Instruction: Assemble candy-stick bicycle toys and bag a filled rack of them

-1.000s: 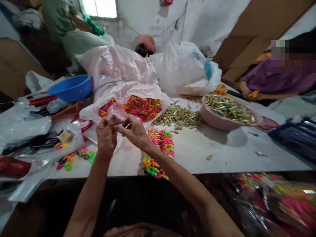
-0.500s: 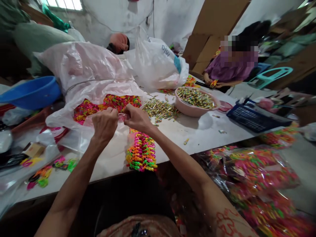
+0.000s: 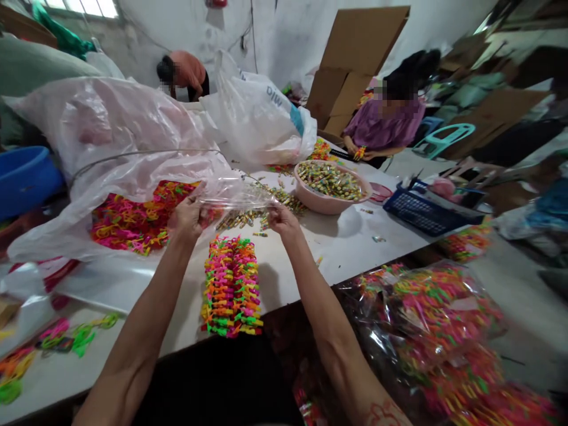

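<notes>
A clear plastic bag [image 3: 237,192] is stretched between my two hands above the table. My left hand [image 3: 186,216] is closed on its left edge, and my right hand [image 3: 283,218] grips the right edge. Just below, near the table's front edge, stand stacked rows of small neon plastic toys [image 3: 231,287] in pink, orange, yellow and green. Left of my left hand, a big translucent pink sack [image 3: 128,160] lies with its mouth spread, showing many loose bright plastic pieces [image 3: 133,219]. Behind the stretched bag lies a pile of small patterned tubes [image 3: 242,219], partly hidden by it.
A pink basin [image 3: 326,204] full of similar tubes and a navy basket [image 3: 412,207] stand to the right. Filled clear bags [image 3: 448,307] are heaped below the table's right edge. A person in purple [image 3: 384,127] sits across; another [image 3: 189,74] bends at the back.
My hands have moved apart, spreading the clear bag that was bunched between them. The view has shifted, and the stacked toys now show in full.
</notes>
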Demonstrator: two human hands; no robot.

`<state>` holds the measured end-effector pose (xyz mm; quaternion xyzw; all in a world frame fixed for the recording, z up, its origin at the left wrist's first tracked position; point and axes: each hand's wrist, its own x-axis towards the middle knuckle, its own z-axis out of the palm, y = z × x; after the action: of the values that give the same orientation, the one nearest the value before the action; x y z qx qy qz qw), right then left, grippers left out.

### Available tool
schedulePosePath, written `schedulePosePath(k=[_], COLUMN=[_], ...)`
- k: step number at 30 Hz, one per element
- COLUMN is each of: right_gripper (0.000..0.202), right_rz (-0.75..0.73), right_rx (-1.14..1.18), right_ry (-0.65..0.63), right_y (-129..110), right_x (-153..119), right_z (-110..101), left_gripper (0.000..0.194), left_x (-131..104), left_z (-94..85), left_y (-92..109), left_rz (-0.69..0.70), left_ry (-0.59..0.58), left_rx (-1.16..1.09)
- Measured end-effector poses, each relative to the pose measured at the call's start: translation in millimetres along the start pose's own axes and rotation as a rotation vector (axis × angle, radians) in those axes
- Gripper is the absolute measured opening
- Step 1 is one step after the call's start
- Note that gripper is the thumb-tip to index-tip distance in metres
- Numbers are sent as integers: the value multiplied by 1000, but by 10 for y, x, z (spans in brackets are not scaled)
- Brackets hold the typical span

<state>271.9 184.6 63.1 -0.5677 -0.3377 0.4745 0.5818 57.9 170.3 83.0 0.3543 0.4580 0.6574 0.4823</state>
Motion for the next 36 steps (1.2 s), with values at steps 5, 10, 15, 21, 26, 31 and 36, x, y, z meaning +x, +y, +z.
schedulePosePath(k=[5, 10, 15, 21, 26, 31, 36], right_gripper=[7, 18, 45, 47, 27, 28, 22], right_rz=[-224, -219, 66, -233, -397, -508, -482], right_rx=[330, 352, 26, -274, -419, -474, -606], right_ry=[-188, -253, -208, -239, -234, -300, -466], right_y=[-525, -138, 739, 1146, 1488, 1693, 1743], right_x=[124, 45, 232, 70, -504, -814, -945], right_z=[-328, -490, -81, -117, -426, -605, -697], left_gripper=[21, 23, 25, 25, 22, 32, 25], left_x=[71, 51, 239, 121, -303, -642, -1060], left_z=[309, 20, -300, -536, -807, -1053, -1291], left_y=[509, 125, -780, -1067, -1252, -1348, -1391], left_rz=[127, 277, 8, 65, 103, 173, 112], left_ry=[-193, -312, -241, -174, -122, -71, -19], left_rx=[-272, 28, 556, 648, 736, 742, 730])
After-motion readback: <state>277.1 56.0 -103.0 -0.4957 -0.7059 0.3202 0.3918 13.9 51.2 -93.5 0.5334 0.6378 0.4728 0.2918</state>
